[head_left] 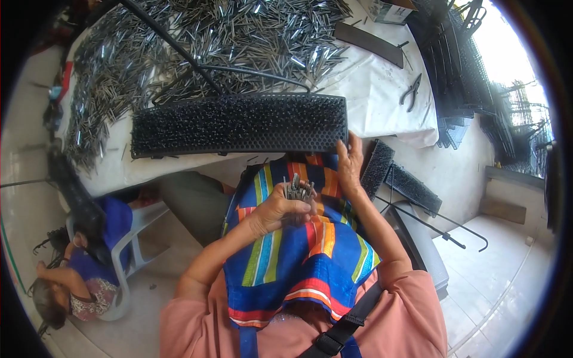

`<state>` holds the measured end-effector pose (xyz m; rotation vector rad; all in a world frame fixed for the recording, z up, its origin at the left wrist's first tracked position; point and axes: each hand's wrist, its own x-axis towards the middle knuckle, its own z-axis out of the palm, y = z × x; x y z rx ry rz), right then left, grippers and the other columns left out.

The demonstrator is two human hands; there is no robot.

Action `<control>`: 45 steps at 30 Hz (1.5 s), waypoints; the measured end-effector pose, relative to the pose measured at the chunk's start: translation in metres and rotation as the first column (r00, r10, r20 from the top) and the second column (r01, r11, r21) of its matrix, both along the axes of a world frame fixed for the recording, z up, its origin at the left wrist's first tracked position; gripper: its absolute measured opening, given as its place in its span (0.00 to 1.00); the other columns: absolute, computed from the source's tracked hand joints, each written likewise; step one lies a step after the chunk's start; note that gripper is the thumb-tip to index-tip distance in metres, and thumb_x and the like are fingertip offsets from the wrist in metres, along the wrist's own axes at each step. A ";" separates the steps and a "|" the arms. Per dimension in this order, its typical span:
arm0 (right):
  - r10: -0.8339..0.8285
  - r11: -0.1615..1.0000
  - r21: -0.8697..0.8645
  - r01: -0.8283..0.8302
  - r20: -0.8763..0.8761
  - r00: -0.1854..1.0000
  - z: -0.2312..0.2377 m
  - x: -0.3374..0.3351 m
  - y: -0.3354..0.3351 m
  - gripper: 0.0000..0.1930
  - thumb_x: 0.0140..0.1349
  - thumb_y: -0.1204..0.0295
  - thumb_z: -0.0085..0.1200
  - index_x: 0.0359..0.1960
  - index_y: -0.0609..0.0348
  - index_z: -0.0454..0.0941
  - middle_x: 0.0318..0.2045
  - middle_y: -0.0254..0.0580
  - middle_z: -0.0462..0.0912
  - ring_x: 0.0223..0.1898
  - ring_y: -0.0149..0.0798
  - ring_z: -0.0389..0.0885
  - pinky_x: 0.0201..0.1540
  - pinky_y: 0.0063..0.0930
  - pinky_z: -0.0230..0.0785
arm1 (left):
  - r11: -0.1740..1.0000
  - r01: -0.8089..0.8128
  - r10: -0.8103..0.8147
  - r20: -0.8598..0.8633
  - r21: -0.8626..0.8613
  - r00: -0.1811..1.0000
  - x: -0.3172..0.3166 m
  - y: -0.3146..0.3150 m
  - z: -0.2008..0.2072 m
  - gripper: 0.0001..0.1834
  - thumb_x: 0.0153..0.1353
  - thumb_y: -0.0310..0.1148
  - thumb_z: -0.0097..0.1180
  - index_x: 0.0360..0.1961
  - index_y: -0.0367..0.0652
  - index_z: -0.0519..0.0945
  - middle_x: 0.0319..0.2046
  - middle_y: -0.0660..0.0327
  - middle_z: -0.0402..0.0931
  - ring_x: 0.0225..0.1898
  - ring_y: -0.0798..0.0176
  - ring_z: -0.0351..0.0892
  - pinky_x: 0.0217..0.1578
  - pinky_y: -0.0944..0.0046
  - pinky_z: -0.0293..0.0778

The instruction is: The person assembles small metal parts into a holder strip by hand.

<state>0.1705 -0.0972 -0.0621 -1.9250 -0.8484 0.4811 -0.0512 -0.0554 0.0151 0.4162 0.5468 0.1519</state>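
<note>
My left hand (282,209) is closed round a bundle of short thin metal strips (299,190), held above my lap. The ends of the strips stick up out of the fist. A long black perforated panel (239,125) lies across the table's near edge. Dark strips stand densely in most of its holes, while bare holes show at its lower right. My right hand (351,164) grips the panel's lower right corner, thumb on the front and fingers at the edge. A striped colourful apron (268,262) covers my lap.
Loose metal strips (239,42) are heaped on the white-covered table (382,95). Pliers (410,93) and a dark flat plate (370,45) lie to the right. Finished-looking black panels (412,188) with rods lean beside me. A person (77,280) sits by a white chair (125,280) at left.
</note>
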 end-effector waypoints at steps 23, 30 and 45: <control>0.588 0.654 -0.059 -0.754 0.667 0.458 0.092 -0.099 0.014 0.10 0.43 0.73 0.59 0.31 0.54 0.79 0.32 0.37 0.75 0.31 0.41 0.76 0.34 0.36 0.63 | 0.829 -0.560 0.544 -0.243 0.003 0.803 0.012 0.036 -0.024 0.08 0.54 0.23 0.60 0.36 0.39 0.77 0.30 0.59 0.80 0.31 0.66 0.81 0.33 0.67 0.77; 0.688 0.606 -0.199 -0.770 0.616 0.383 0.089 -0.105 0.019 0.12 0.41 0.70 0.55 0.31 0.55 0.78 0.32 0.39 0.72 0.35 0.40 0.76 0.38 0.35 0.61 | 0.830 -0.557 0.551 -0.198 0.030 0.811 -0.001 0.037 -0.027 0.10 0.58 0.23 0.58 0.42 0.39 0.76 0.33 0.58 0.79 0.35 0.65 0.80 0.39 0.66 0.78; 0.600 0.620 -0.119 -0.776 0.710 0.370 0.083 -0.104 0.030 0.12 0.42 0.71 0.54 0.30 0.58 0.79 0.35 0.41 0.76 0.34 0.39 0.77 0.38 0.34 0.62 | 0.824 -0.562 0.542 -0.190 -0.074 0.819 -0.006 0.036 -0.025 0.04 0.58 0.26 0.58 0.34 0.38 0.80 0.32 0.59 0.82 0.35 0.66 0.81 0.37 0.68 0.76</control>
